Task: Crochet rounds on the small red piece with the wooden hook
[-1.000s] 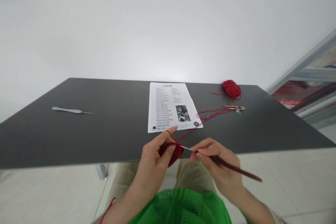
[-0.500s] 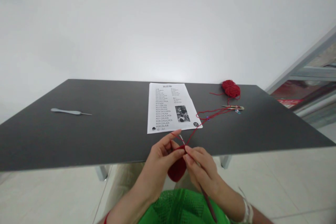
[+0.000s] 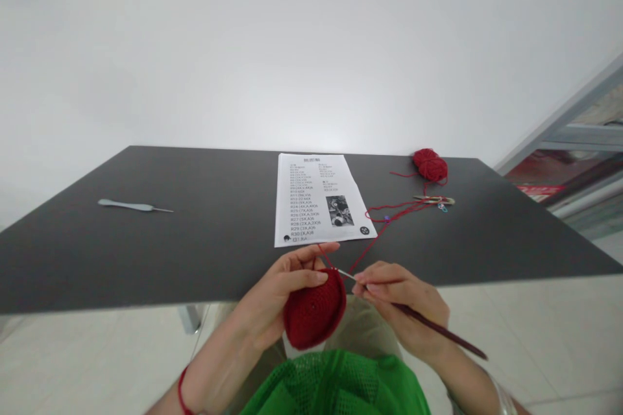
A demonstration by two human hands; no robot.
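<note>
A round red crochet piece (image 3: pixel 314 311) is pinched between the thumb and fingers of my left hand (image 3: pixel 285 285), its flat spiral face turned toward me. Red yarn runs over my raised left index finger. My right hand (image 3: pixel 402 298) grips a crochet hook (image 3: pixel 438 327) with a dark handle, held like a pen. The hook's metal tip meets the top edge of the piece, where the yarn comes in. From there a strand of red yarn (image 3: pixel 364 253) stretches up to the right across the table.
On the dark table (image 3: pixel 219 207) lies a printed pattern sheet (image 3: pixel 306 220) with a photo. At the right are a red yarn ball (image 3: pixel 431 165), small scissors (image 3: pixel 445 200) and stitch markers (image 3: pixel 442 207). A grey-handled hook tool (image 3: pixel 126 205) rests at the left. A green mesh garment (image 3: pixel 335 386) covers my lap.
My hands have moved apart, the right one outward. The hook has swung to point left, its handle now to the right. The crochet piece has turned, showing its round face.
</note>
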